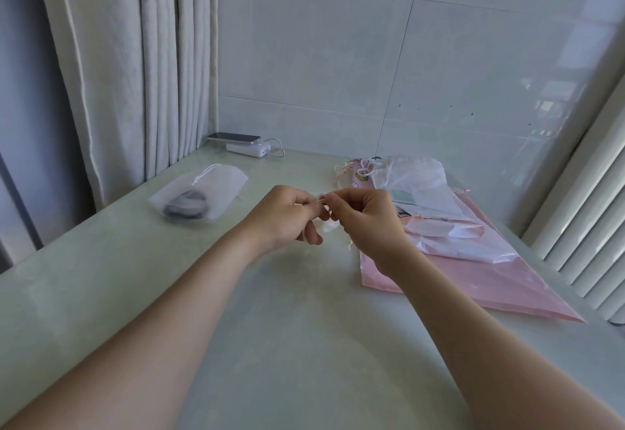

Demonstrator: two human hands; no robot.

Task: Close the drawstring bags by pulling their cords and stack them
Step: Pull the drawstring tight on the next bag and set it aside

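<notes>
- Left hand (287, 218) and right hand (367, 218) meet at frame centre, above the surface (270, 311).
- Each grip is curled, pinching the small translucent bag (329, 227) between them; the bag is mostly hidden.
- White drawstring bag (216, 182), dark contents: centre left, lying flat.
- Bag pile (436, 213): centre right.

Counter (287, 321), pale green, as I see it through the head camera. Near its left edge lies a translucent white drawstring bag (216, 181) with something dark inside. At the far left corner, by the wall, sits a white power bank (248, 150). Along the right edge, a flat pink bag (473, 284) lies under a heap of bags (416, 172).
</notes>
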